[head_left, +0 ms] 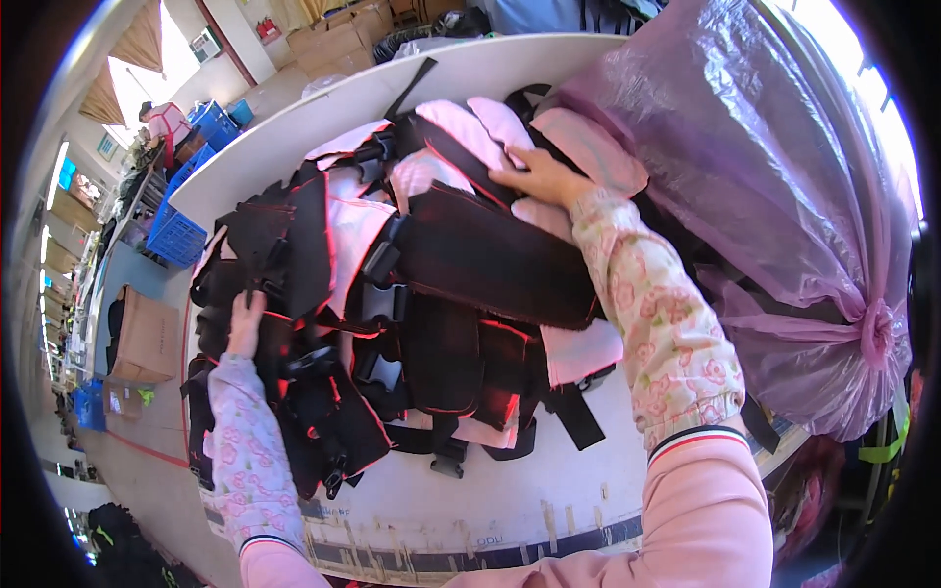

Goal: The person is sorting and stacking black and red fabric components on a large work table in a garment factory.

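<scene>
A heap of black padded belt pieces with pink linings and red edging covers the white table. At the left of the heap, my left hand (245, 321) has its fingers closed at the edge of a black padded piece (253, 245). My right hand (541, 178) reaches to the far side, its fingers closed on the edge of a pink-lined padded piece (453, 132). Below it a wide black panel (495, 257) lies across the heap. Black plastic buckles (382, 257) and straps stick out among the pieces. Patterned sleeve covers are on both my forearms.
A large knotted purple plastic bag (745, 147) bulges over the table's right side. The white table (588, 470) has a raised rim at the back. At far left are blue crates (178, 233), a cardboard box (145, 335) and another person (167, 125).
</scene>
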The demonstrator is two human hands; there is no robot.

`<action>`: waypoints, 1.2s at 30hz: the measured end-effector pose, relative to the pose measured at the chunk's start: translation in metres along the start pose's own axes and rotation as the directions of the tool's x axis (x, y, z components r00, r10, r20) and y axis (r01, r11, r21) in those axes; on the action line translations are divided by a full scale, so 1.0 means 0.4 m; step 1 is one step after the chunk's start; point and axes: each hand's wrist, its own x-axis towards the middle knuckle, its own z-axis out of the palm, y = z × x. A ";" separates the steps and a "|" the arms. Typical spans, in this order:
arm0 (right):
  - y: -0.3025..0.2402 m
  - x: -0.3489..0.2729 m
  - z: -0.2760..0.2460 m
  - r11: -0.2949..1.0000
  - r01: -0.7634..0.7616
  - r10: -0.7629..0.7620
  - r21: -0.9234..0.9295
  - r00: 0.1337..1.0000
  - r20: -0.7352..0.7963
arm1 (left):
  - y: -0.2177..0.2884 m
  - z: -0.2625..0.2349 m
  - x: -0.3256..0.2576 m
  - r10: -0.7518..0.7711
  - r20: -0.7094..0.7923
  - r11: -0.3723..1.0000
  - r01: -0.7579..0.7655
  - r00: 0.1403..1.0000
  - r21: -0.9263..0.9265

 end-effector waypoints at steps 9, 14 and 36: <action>-0.123 -0.286 0.042 0.991 -0.131 0.127 -0.033 0.988 -0.086 | 0.194 0.050 -0.246 -0.015 0.046 0.992 0.009 0.999 0.125; -0.112 -0.426 0.030 0.992 -0.127 0.122 -0.028 0.983 -0.139 | 0.304 0.084 -0.361 -0.020 0.057 0.992 0.013 0.998 0.123; -0.466 -1.163 0.139 0.924 0.100 -0.123 -0.369 0.992 -0.040 | -0.235 -0.276 -0.692 -0.356 -0.731 0.848 0.530 0.583 0.010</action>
